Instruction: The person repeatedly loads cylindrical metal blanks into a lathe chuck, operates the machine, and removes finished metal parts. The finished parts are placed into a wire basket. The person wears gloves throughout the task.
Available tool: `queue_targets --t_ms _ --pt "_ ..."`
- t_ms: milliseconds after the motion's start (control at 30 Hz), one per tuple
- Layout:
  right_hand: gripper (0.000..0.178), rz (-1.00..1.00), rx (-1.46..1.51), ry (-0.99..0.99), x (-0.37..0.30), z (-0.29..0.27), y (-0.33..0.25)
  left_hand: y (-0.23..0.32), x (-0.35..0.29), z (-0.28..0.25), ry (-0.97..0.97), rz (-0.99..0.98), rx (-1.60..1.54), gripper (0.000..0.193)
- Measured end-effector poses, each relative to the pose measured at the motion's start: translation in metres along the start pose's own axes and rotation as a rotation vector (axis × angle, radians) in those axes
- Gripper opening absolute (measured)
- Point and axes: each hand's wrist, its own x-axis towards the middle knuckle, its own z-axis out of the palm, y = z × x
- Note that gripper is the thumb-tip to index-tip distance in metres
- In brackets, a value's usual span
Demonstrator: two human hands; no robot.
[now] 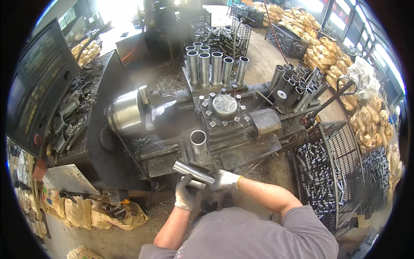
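Both my hands wear pale work gloves and are in front of the lathe bed. My right hand [225, 179] is closed around the right end of a shiny metal tube [192, 172], which lies aslant with its open end to the left. Just beneath, a second, shorter-looking metal tube [196, 185] shows in part, and my left hand [184, 193] grips its left end. How far the fingers wrap round is partly hidden. Right behind them a metal tube [199, 146] stands upright on the lathe, open end up.
The lathe has a bright chuck [128, 113] at left and a square tool post [224, 106] mid-bed. Upright tubes [216, 69] stand behind it, with more tubes [297, 82] at right. A control panel [39, 93] rises at left; a wire bin [317, 172] of metal parts stands right.
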Motion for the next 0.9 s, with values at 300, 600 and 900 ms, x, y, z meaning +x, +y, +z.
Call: queue_targets --t_ms 300,600,900 --pt "0.049 -0.596 -0.054 0.582 -0.047 -0.046 -0.006 0.017 -0.017 -0.002 -0.028 0.050 0.208 0.062" --pt "0.042 0.049 -0.663 0.591 -0.071 -0.056 0.061 0.052 0.065 0.111 0.021 0.990 1.368 0.073" --pt "0.019 -0.458 -0.721 0.652 0.078 0.036 0.014 0.122 0.023 0.030 -0.145 0.427 0.050 0.056"
